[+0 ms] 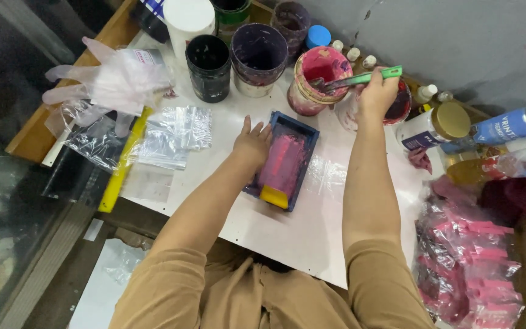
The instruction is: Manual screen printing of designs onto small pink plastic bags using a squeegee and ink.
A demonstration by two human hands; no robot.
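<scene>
The left hand (pixel 252 144) presses flat on the blue frame (pixel 284 159), smeared pink. The right hand (pixel 377 94) grips a green spatula (pixel 360 79), its blade in the far pink tub (pixel 319 80).

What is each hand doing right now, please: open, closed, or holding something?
Left hand: open, flat on the edge of the blue printing frame.
Right hand: closed on the green-handled tool, whose tip is in the pink paint tub.
</scene>
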